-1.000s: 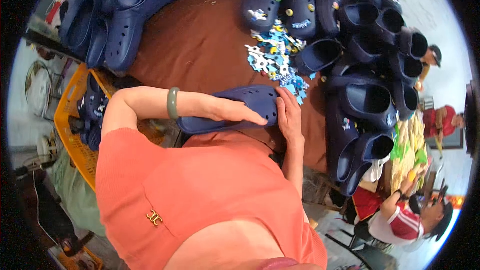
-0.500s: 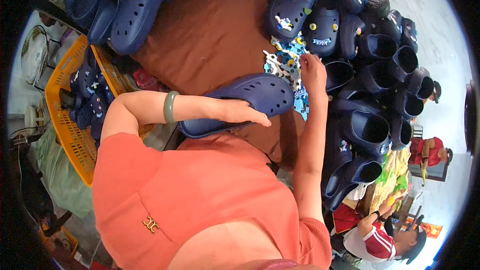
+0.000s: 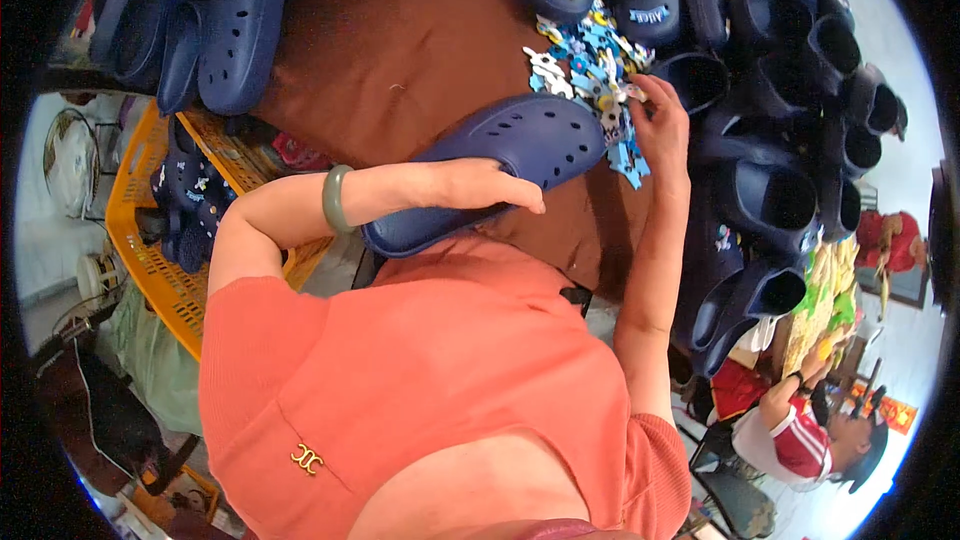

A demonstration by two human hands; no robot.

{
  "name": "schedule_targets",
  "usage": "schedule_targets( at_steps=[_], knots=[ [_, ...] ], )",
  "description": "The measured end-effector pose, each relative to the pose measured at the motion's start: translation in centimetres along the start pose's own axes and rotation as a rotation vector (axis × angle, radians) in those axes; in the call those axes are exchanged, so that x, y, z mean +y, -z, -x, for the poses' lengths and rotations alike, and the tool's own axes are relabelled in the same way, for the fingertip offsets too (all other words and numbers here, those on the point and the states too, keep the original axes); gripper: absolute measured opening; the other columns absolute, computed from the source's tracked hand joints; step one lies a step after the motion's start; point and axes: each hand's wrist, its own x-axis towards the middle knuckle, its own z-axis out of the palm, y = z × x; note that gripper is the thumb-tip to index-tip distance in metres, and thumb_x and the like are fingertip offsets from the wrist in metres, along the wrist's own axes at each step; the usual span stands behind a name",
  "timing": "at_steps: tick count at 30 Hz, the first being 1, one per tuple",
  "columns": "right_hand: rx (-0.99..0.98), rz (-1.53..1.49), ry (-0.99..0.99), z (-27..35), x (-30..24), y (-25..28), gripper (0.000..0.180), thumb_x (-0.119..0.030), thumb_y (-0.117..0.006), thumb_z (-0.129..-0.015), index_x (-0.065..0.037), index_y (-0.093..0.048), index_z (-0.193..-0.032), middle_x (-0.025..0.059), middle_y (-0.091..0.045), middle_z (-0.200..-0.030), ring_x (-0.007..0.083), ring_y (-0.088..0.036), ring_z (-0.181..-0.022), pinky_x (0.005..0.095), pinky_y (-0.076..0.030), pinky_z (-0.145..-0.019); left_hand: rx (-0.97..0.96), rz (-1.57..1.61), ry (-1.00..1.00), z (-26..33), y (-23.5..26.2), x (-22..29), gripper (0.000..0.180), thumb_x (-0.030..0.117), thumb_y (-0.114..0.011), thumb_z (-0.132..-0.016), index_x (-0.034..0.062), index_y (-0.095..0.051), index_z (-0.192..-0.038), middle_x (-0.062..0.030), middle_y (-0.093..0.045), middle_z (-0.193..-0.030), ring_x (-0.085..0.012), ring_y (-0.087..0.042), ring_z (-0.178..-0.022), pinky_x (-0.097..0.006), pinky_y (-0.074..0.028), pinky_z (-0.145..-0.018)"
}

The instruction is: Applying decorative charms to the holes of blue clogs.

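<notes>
The clog (image 3: pixel 535 145) was tilted at the bench (image 3: pixel 400 50)'s near side, the left hand (image 3: pixel 482 183) wrapped on its open rim; a slack hold could have dropped it. The right hand (image 3: pixel 660 125) had fingertips nearly together at the charms (image 3: pixel 585 50), grip unclear; their jumble risked a wrong pick.

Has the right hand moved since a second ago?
Yes: against the charm pile on the brown cloth, the right hand moved forward, from the held clog to the pile's right edge.

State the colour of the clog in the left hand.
The clog is navy blue, clearest in the head view.
</notes>
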Motion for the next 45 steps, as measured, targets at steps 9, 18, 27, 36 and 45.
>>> schedule_targets(
  at_steps=[9, 18, 27, 36, 45],
  knots=[
    [0.239, -0.756, -0.533, 8.0, -3.6, 1.3, 0.014, -0.005, -0.067, -0.085, 0.002, -0.067, -0.098, 0.0019, -0.065, -0.093, 0.0086, -0.060, -0.080, 0.0209, -0.049, -0.071, -0.093, 0.061, 0.047, -0.5, -0.7, 1.0, 0.021, 0.026, -0.068, -0.078, 0.0051, -0.066, -0.081, 0.0010, -0.060, -0.082, -0.0106, -0.053, -0.078, -0.027, -0.043, -0.072],
    [0.085, -0.271, 0.170, 9.9, -2.5, 0.4, 0.025, 0.004, -0.070, -0.074, -0.004, -0.068, -0.098, 0.0094, -0.067, -0.102, 0.0261, -0.061, -0.097, 0.0330, -0.048, -0.087, -0.110, 0.091, 0.087, -1.4, -0.5, 0.6, 0.022, 0.021, -0.065, -0.078, 0.0028, -0.071, -0.089, -0.0029, -0.067, -0.093, -0.0114, -0.058, -0.091, -0.026, -0.043, -0.084],
    [0.089, -0.233, 0.020, 10.0, -4.3, -0.1, 0.016, -0.006, -0.073, -0.076, -0.004, -0.069, -0.092, 0.0058, -0.069, -0.098, 0.0249, -0.058, -0.100, 0.0360, -0.046, -0.088, -0.193, -0.077, -0.160, -1.7, 0.0, -0.7, 0.021, 0.017, -0.059, -0.083, 0.0004, -0.070, -0.090, -0.0039, -0.068, -0.094, -0.0114, -0.059, -0.093, -0.027, -0.043, -0.088],
    [-0.487, -0.398, -0.359, 4.9, -1.6, 2.1, 0.046, -0.011, -0.078, -0.071, -0.005, -0.059, -0.113, 0.0084, -0.062, -0.108, 0.0203, -0.054, -0.101, 0.0350, -0.042, -0.091, -0.272, -0.437, -0.551, -2.5, 0.9, -1.8, 0.017, 0.011, -0.052, -0.086, 0.0011, -0.065, -0.093, -0.0059, -0.066, -0.095, -0.0165, -0.059, -0.095, -0.029, -0.043, -0.087],
    [-0.790, -0.328, -0.562, 0.8, -1.9, 1.6, 0.065, 0.000, -0.075, -0.063, 0.000, -0.052, -0.123, 0.0156, -0.061, -0.118, 0.0216, -0.057, -0.107, 0.0317, -0.043, -0.090, -0.306, -0.597, -0.416, -2.3, 1.0, -0.3, 0.017, 0.009, -0.050, -0.082, 0.0044, -0.063, -0.091, -0.0065, -0.065, -0.093, -0.0182, -0.060, -0.091, -0.030, -0.045, -0.083]
  ],
)
